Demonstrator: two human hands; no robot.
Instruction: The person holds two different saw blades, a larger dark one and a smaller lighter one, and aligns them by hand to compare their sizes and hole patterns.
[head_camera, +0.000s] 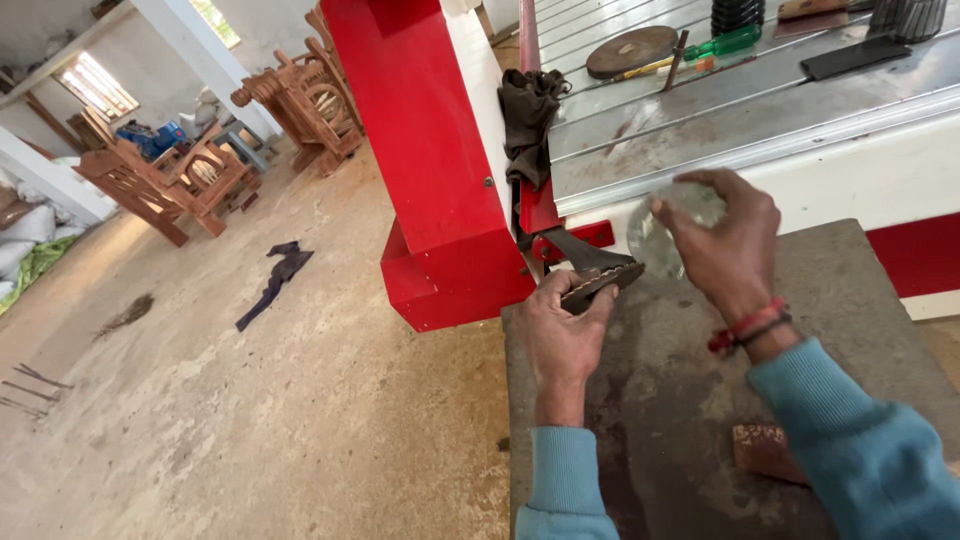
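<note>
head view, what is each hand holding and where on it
The left hand grips a dark toothed metal piece by its near end, fingers wrapped under it. The right hand cups a clear rounded object from above; what it is cannot be told.

Soft daylight, sharp focus, slight edge distortion.

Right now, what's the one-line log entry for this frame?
left hand: grips dark flat tool | right hand: holds clear round object | surface: grey slab

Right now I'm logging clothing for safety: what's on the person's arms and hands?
Both hands are bare, no gloves. The left hand and right hand emerge from long teal knit sleeves with ribbed cuffs. The right wrist wears a red thread band beside a thin dark one.
</note>
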